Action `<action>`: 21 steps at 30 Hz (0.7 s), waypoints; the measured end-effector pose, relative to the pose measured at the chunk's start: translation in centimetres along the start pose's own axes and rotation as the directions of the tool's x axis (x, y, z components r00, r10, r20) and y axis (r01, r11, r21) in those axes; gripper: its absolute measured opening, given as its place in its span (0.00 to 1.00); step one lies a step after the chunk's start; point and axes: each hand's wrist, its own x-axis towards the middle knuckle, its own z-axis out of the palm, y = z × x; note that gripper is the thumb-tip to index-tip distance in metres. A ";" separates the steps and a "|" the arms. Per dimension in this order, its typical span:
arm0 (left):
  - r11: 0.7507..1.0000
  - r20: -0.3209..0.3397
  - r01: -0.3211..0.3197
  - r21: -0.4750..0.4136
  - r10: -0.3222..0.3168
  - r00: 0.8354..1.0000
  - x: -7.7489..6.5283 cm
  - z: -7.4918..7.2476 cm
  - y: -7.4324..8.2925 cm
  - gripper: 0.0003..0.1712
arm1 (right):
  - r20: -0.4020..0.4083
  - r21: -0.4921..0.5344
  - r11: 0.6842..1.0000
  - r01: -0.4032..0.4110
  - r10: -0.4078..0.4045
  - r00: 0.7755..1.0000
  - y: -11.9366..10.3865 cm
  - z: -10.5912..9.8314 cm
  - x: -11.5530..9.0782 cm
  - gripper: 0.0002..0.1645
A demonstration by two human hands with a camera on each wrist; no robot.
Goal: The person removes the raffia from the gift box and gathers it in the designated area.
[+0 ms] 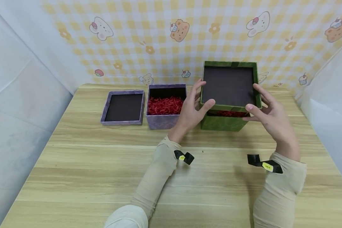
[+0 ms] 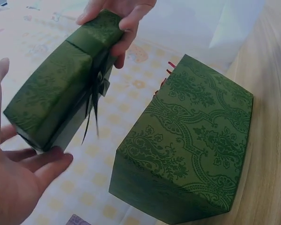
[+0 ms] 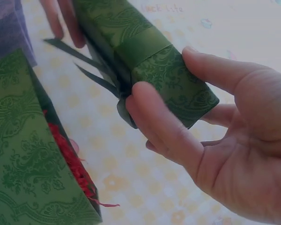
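Foreground: wood-grain tabletop (image 1: 211, 196); two forearms in beige sleeves (image 1: 276, 196), each w/ a black, yellow-labelled wrist cam (image 1: 268, 166). Mid-distance: L hand (image 1: 189, 112) grips the L side of a square, dark-green patterned lid (image 1: 228, 85), thumb at the front edge, other fingers along the side; R hand (image 1: 275, 118) grips the R side likewise, thumb and fingers apart on either side of the rim. Lid is held tilted btwn both hands, black hollow toward the wearer, above and apart from the box (cf. wrist views); a green satin ribbon w/ bow (image 2: 102, 86) trims its outside. Below: matching dark-green patterned box (image 1: 223, 123), open-topped, w/ red paper shred (image 1: 231, 113). To its L: purple patterned box (image 1: 162, 122), black-lined, same red shred inside; just beside, farther L, a square purple lid (image 1: 123, 107), hollow side up. Bkgd: yellow-and-white checked cloth (image 1: 165, 60) w/ cartoon animals, flowers, etc.
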 end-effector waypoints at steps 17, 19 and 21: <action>0.847 0.267 0.256 0.466 -0.410 0.872 -0.6 2.5 -1.5 0.56 | -0.140 0.184 0.982 0.043 -0.017 0.990 0.4 -4.5 -1.8 0.38; 0.822 0.273 0.258 0.508 -0.438 0.857 -0.8 2.8 -1.7 0.57 | -0.153 0.185 0.982 0.023 0.006 0.988 0.5 -4.9 -2.0 0.38; 0.807 0.274 0.264 0.529 -0.456 0.847 -0.9 2.9 -1.9 0.58 | -0.165 0.187 0.982 -0.006 0.038 0.986 0.6 -5.3 -2.2 0.37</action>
